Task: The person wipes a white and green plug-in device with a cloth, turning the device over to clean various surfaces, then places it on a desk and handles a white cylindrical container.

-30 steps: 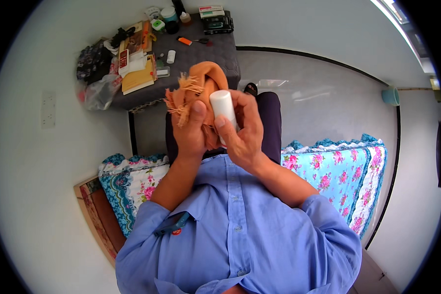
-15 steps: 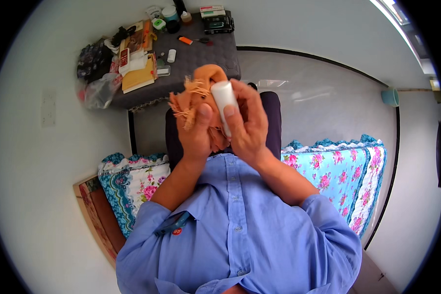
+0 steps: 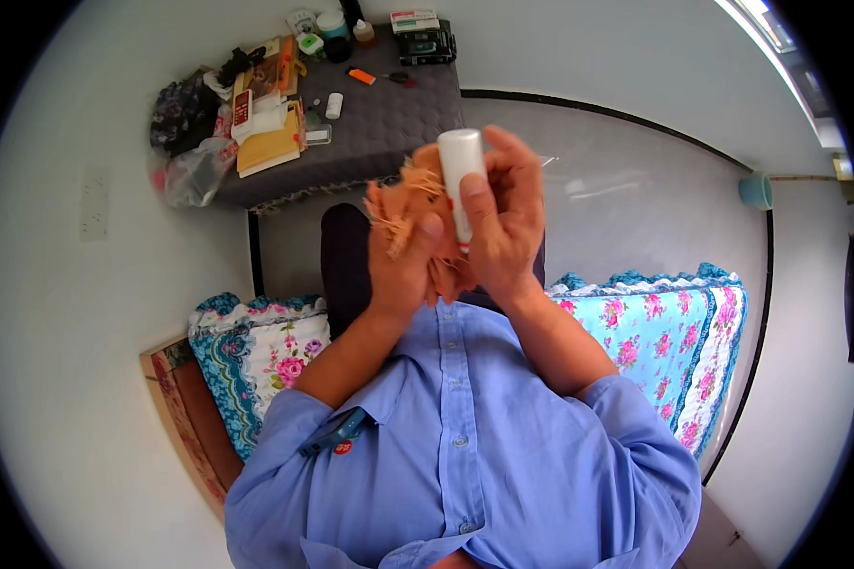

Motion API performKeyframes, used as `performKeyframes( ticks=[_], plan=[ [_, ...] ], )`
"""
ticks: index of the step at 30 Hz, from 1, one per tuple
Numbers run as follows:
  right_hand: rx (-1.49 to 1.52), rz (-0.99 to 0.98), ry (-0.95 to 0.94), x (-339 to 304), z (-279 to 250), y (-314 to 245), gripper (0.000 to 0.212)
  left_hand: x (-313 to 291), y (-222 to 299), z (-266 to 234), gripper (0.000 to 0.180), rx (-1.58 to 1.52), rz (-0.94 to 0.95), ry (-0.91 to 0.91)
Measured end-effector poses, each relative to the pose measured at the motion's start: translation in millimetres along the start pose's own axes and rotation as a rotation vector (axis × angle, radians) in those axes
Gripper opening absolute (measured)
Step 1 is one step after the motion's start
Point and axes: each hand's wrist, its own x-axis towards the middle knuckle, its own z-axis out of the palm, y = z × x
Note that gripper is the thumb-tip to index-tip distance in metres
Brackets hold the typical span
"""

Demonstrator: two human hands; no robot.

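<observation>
White plastic tube [image 3: 461, 180] gripped upright in right hand [image 3: 505, 223], fingers wrapped around it, raised before chest. Orange fringed cloth [image 3: 410, 204] bunched in left hand [image 3: 406, 258], just beside and touching tube. Grey table [image 3: 389, 123] beyond.

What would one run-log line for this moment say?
left hand: holds orange cloth | right hand: holds white bottle upright | both raised above lap | grey table beyond

white tube [image 3: 461, 180] against a fringed orange cloth [image 3: 410, 204], shirt [image 3: 465, 455] is plain light blue. bedding [image 3: 664, 332] is turquoise with pink roses and dark blue borders, and the table [image 3: 389, 114] has a dark grey quilted top.
</observation>
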Motion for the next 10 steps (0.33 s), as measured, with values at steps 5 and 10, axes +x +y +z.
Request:
performKeyframes(
  ticks=[5,10],
  plan=[
    [-0.083,0.042,-0.170,-27,9,-1,0.041,21,17,-5,0.051,-0.085,0.137,0.156],
    [0.004,0.014,-0.150,-11,12,-2,0.055,13,7,-21,0.063,0.559,0.351,0.021]
  ],
)
